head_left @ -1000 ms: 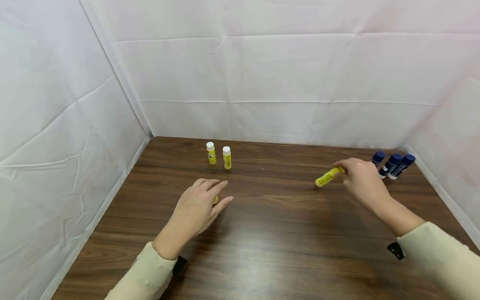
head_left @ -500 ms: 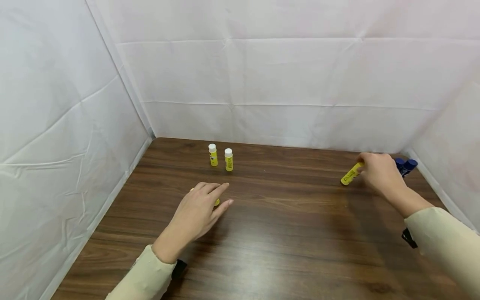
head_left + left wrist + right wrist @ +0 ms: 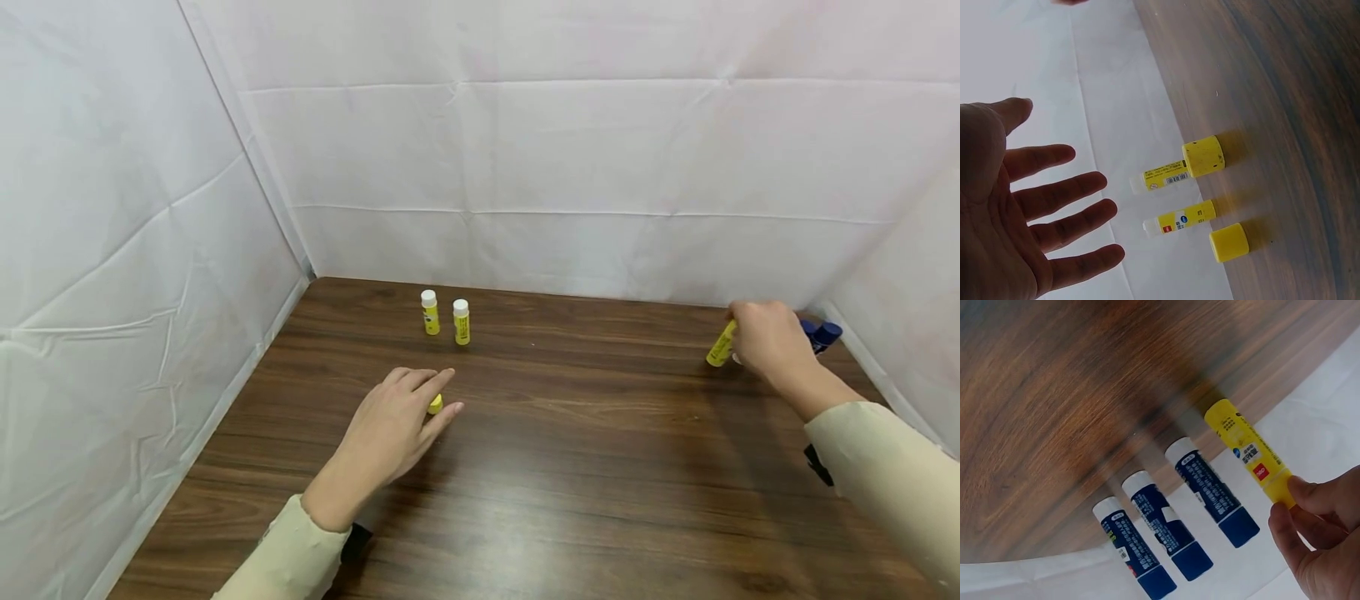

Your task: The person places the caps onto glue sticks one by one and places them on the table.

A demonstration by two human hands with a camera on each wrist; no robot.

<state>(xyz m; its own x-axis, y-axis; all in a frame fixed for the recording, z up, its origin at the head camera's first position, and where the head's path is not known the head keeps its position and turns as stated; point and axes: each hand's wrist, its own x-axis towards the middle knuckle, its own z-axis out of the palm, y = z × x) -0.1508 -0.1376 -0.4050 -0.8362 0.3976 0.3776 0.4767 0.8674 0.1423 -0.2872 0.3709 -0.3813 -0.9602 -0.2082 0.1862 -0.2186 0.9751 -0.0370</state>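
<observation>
With thumb and fingertips, my right hand (image 3: pixel 772 343) pinches the top end of a yellow glue stick (image 3: pixel 1249 450), which stands nearly upright at the back right. Beside it, three blue glue sticks (image 3: pixel 1213 490) with white bottoms and blue caps stand in a row; my hand partly covers them in the head view. My left hand (image 3: pixel 386 425) hovers over the table at left, fingers spread and relaxed, holding nothing. Under it are two short yellow cylinders (image 3: pixel 1204 156), mostly hidden by the hand in the head view.
Two yellow glue sticks (image 3: pixel 461 323) with white caps stand upright toward the back left of the brown wooden table (image 3: pixel 570 467). White cloth walls (image 3: pixel 562 150) enclose the table at the back and both sides.
My right hand has carried the yellow glue stick rightward to the blue ones, tipping it from slanted to nearly upright. My left hand has stayed almost still.
</observation>
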